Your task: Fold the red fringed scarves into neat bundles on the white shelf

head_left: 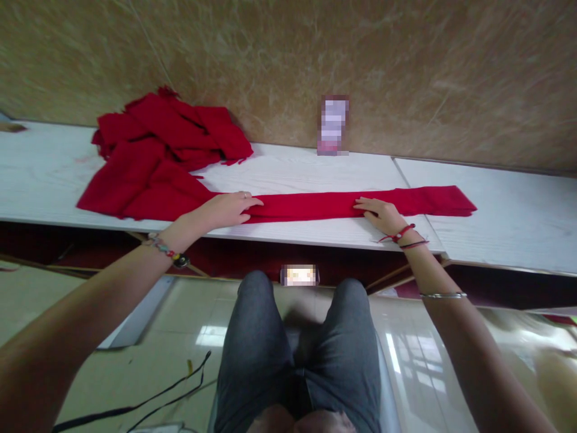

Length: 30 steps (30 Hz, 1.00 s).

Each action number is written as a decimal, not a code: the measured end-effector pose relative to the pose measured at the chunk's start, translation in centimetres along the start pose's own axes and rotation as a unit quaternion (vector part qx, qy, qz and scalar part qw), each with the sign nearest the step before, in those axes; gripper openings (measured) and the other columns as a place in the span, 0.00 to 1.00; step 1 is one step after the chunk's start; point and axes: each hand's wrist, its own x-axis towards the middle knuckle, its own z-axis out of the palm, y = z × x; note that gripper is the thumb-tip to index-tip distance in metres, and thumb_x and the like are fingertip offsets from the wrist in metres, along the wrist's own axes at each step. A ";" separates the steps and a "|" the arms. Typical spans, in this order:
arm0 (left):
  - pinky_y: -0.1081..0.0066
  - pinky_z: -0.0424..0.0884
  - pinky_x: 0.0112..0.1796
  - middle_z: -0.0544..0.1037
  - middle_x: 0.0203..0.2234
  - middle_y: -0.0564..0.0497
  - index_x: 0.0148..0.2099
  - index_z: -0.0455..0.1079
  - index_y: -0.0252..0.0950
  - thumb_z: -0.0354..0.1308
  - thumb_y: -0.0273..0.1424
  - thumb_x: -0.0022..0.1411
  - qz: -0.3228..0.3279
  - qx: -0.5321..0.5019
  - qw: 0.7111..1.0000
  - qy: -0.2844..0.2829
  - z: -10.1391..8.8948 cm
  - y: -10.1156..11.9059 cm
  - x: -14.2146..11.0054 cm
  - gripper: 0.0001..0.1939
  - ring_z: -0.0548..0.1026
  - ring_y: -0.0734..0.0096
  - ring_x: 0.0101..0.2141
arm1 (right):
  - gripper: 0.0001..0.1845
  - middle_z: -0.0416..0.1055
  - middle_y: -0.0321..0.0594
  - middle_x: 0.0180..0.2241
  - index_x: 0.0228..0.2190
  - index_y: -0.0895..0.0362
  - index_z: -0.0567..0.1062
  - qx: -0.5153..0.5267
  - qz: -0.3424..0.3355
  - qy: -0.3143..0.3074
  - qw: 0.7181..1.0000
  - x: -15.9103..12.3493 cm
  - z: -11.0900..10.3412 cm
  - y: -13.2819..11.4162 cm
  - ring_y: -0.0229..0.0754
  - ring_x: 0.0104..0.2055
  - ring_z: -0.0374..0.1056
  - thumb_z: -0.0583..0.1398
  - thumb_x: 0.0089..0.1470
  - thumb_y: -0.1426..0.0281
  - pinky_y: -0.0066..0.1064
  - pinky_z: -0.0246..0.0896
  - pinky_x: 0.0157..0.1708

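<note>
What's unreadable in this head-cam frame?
All in the head view:
Item by the wall, upright object: identity lost to pixelation.
Lower bright object: also pixelated.
Palms of left hand and right hand: hidden by the hands' own backs.
Lower layers of the red cloth heap: covered by upper folds.
Black strap: cut by bottom edge.
</note>
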 end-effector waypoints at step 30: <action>0.47 0.47 0.58 0.50 0.65 0.48 0.65 0.53 0.42 0.40 0.27 0.64 -0.024 -0.101 0.994 0.030 0.4 2.3 4.0 0.27 0.49 0.56 0.63 | 0.21 0.71 0.45 0.50 0.46 0.59 0.75 -0.028 0.060 0.055 0.996 0.3 0.5 0.6 0.48 0.54 0.65 0.51 0.53 0.76 0.44 0.60 0.54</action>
